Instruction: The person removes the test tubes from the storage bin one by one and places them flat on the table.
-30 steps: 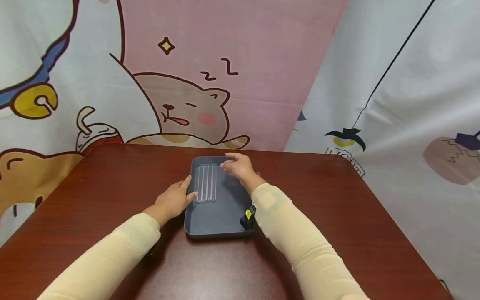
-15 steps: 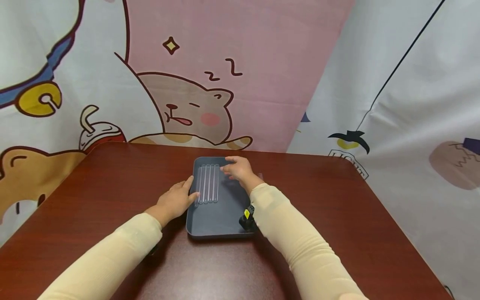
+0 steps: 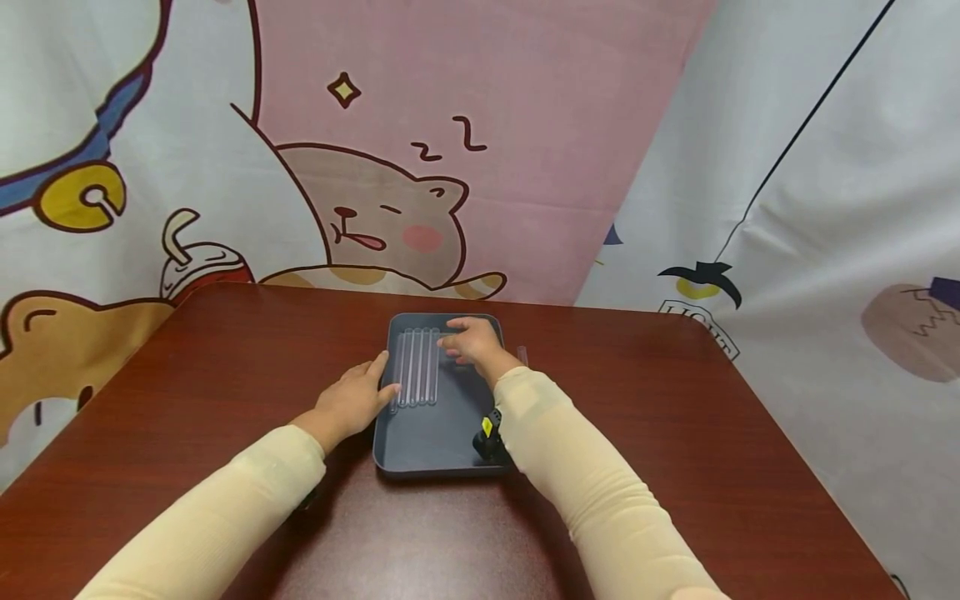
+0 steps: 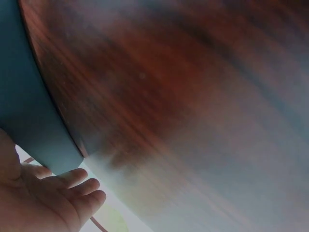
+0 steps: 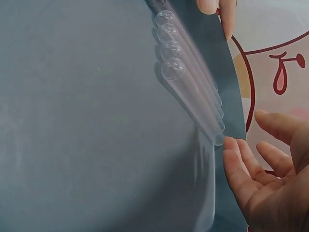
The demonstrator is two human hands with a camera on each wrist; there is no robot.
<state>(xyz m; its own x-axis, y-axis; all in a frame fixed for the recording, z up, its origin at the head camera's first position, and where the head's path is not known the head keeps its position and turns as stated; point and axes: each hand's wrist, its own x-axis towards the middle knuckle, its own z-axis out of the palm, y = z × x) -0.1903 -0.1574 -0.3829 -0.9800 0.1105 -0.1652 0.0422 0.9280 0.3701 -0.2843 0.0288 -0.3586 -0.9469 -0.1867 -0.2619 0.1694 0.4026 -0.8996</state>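
Observation:
Several clear test tubes (image 3: 416, 367) lie side by side lengthwise in the left half of a dark grey tray (image 3: 442, 442). My left hand (image 3: 348, 406) is at the tray's left side, its thumb reaching over the rim by the nearest tube's end. In the left wrist view its fingers (image 4: 82, 191) lie loosely along the outer wall. My right hand (image 3: 474, 342) hovers over the far part of the tray, fingers relaxed and holding nothing. In the right wrist view, the right fingertips (image 5: 231, 145) are right at the end of the outermost tube (image 5: 193, 96).
Another clear tube (image 3: 522, 356) shows beyond the tray's right rim, partly hidden by the right arm. The tray stands on a reddish-brown wooden table (image 3: 645, 417). A printed cloth with cartoon animals (image 3: 390, 208) hangs behind the table's far edge.
My right hand has shifted slightly towards me, and the tube beyond the tray's right rim shows more clearly. My left hand stays at the tray's left side. The tubes have kept their places.

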